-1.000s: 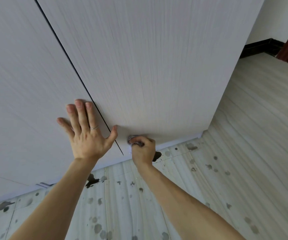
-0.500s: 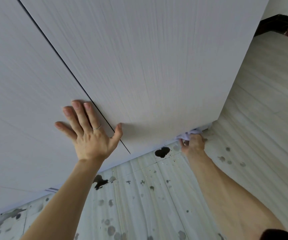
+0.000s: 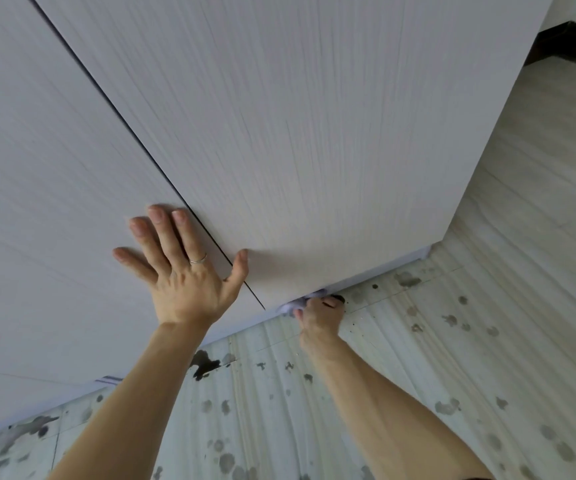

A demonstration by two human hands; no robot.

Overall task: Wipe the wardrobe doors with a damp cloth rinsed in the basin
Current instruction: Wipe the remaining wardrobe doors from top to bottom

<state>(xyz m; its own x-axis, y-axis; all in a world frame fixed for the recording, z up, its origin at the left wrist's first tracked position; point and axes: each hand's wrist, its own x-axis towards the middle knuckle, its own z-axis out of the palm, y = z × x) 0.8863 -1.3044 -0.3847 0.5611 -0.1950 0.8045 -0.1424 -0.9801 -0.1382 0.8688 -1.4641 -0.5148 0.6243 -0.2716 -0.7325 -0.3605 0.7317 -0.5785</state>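
Cloth, a crumpled white rag, gripped in right hand, has swept back along the bottom edge of the pale woodgrain wardrobe door toward left hand, which stays flat, fingers spread. Bottom edge likely nearly done.

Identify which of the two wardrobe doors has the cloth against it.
The door right of the dark seam: the right hand grips the cloth at its bottom edge. The left hand rests flat mainly on the other door.
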